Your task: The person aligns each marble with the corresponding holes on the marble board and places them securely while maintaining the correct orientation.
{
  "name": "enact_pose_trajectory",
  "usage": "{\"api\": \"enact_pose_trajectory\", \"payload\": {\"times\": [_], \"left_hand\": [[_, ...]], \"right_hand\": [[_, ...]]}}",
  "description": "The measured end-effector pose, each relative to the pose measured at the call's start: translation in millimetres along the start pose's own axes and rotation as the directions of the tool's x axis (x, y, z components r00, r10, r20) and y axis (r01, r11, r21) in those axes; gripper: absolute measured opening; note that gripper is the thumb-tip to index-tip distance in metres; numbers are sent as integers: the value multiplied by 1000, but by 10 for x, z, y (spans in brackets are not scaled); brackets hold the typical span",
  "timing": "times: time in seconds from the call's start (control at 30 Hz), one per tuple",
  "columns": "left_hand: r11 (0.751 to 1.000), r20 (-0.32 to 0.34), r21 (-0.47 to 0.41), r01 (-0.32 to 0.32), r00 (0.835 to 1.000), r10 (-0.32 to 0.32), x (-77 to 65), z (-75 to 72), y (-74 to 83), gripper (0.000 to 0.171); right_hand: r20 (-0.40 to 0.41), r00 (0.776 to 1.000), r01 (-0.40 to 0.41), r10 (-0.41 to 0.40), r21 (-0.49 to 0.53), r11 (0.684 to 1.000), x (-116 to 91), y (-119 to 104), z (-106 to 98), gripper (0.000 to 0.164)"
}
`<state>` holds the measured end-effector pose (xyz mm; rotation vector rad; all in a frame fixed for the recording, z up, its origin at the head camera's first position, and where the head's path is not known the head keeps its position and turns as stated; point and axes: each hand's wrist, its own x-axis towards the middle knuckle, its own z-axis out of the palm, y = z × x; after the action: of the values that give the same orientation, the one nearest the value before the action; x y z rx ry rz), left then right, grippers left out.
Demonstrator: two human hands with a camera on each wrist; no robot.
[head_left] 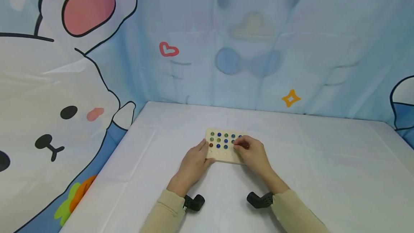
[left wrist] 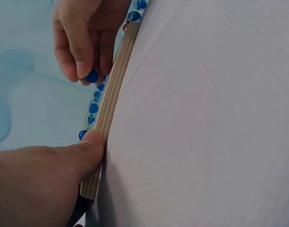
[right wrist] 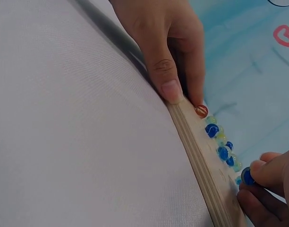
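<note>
A pale wooden board [head_left: 231, 156] with rows of round hollows lies on the white-covered table. Several glass marbles, green, blue and one reddish-brown marble [head_left: 211, 145], sit in its back rows. My left hand [head_left: 194, 161] grips the board's left side, its thumb [left wrist: 91, 142] against the layered front edge. Over the board's right part, my right hand [head_left: 253, 153] pinches a blue marble [right wrist: 247, 176] between thumb and fingers. In the left wrist view that blue marble [left wrist: 91, 75] shows just above the board's face. The right hand hides some of the right-hand hollows in the head view.
White cloth [head_left: 323, 175] covers the table around the board. A light blue printed curtain [head_left: 200, 82] stands behind the table, and a large cartoon animal print [head_left: 64, 82] hangs at the left. Black wrist devices [head_left: 194, 202] sit below both hands.
</note>
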<state>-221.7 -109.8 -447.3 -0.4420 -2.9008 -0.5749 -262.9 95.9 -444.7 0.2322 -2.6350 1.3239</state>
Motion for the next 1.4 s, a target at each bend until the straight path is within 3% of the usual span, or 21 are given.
{"api": "enact_pose_trajectory", "payload": {"times": [0.43, 0.73, 0.87, 1.4], "left_hand": [[1000, -2, -5, -7, 1000, 7, -2, 1, -3, 66], [1000, -25, 8, -28, 999, 28, -4, -7, -16, 66], [999, -31, 14, -35, 999, 35, -4, 1, -21, 66], [1000, -18, -9, -22, 1000, 21, -8, 2, -12, 66]], "right_hand": [[8, 1000, 23, -23, -30, 999, 36, -6, 69, 7], [11, 990, 139, -139, -102, 985, 28, -13, 101, 9], [16, 988, 156, -155, -137, 978, 19, -23, 113, 11], [13, 988, 154, -154, -81, 985, -14, -7, 74, 10]]}}
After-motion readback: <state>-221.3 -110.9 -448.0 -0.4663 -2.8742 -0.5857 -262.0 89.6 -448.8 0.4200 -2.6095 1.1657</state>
